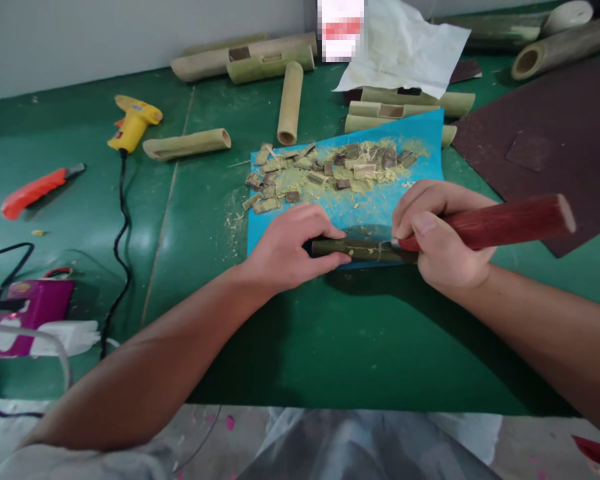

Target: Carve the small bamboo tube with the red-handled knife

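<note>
My left hand (295, 243) grips the left end of a dark green bamboo piece (363, 250), thumb and fingers on either side of it. The piece lies across the near edge of a blue sheet (430, 157). My right hand (445, 233) is closed around a carving tool (510, 221) with a thick red wooden handle. Its metal end points left and meets the top of the bamboo; the exact shape of the tip is hard to make out. Beyond both hands, bamboo chips and shavings (330, 167) are scattered over the sheet.
A red utility knife (35, 192), a yellow glue gun (135, 123) and a purple power strip (40, 310) are on the left. Cut bamboo tubes (290, 103) lie along the back, near crumpled white paper (405, 47). Brown sandpaper (555, 153) covers the right side.
</note>
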`<state>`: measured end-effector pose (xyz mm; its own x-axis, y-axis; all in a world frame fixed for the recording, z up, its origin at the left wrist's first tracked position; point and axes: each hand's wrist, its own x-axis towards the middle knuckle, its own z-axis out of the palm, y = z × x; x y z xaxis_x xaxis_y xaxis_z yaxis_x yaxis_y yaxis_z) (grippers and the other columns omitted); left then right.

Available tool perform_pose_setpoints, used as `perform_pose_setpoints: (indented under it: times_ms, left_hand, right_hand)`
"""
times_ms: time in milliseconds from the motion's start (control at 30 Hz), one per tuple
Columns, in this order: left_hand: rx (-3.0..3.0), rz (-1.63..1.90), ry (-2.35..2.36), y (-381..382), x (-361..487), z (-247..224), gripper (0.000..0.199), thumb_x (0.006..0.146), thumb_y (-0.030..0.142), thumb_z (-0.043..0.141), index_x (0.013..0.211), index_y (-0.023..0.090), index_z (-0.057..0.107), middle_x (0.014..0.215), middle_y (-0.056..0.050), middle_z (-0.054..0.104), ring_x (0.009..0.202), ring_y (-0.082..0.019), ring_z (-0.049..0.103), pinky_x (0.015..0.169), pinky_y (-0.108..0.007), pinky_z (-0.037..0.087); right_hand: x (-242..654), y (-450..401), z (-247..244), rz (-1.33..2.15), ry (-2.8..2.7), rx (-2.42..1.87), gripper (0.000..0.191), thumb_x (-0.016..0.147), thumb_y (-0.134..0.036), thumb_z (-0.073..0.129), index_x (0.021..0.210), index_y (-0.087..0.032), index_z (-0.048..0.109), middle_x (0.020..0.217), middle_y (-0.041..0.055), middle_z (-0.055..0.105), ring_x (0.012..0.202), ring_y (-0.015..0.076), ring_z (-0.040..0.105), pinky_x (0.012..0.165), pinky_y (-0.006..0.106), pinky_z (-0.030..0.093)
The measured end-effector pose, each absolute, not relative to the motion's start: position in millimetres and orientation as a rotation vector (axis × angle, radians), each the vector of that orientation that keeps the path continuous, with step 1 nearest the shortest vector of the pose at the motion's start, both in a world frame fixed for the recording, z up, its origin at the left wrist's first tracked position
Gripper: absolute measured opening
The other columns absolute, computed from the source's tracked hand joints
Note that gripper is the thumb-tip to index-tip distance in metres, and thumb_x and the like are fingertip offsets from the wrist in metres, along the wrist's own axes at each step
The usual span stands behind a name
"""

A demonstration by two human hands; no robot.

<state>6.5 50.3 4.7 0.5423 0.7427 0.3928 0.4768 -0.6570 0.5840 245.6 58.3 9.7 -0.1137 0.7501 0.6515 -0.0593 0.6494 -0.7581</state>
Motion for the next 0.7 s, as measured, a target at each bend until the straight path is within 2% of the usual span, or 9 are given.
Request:
perform_pose_setpoints:
  times_ms: [333,567,700]
  left_hand:
    - [2.348,0.881,1.005,49.5,6.1,5.4,0.019,0.089,0.031,0.085,0.101,0.019,0.077,0.092,-0.005,0.077,0.084,-0.018,0.071,0.081,-0.034,0.057]
    - [2.354,0.868,1.015,50.1,6.0,4.5,0.019,0.09,0.034,0.085,0.1,0.019,0.077,0.091,-0.004,0.077,0.084,-0.018,0.071,0.082,-0.034,0.057]
    - [2.349,0.864,1.011,50.0,5.6,5.1,0.02,0.09,0.034,0.085,0.099,0.019,0.077,0.092,-0.005,0.077,0.085,-0.019,0.072,0.082,-0.034,0.056]
  right_hand:
    - [246.9,57.0,6.0,0.817,-1.478,-0.643,0.034,0.099,-0.039,0.07,0.067,-0.027,0.064,0.063,0.0005,0.061,0.058,0.0185,0.057,0.053,0.036,0.046]
    - [244.4,59.1,9.4,0.837,-1.472,-0.606,0.033,0.099,-0.031,0.071,0.067,-0.023,0.065,0.065,-0.0003,0.063,0.058,0.0147,0.058,0.054,0.032,0.045]
    - [244.1,58.2,10.8,0.829,-1.507,-0.613,0.032,0.1,-0.032,0.07,0.069,-0.024,0.065,0.066,-0.0008,0.064,0.061,0.0152,0.06,0.058,0.032,0.047]
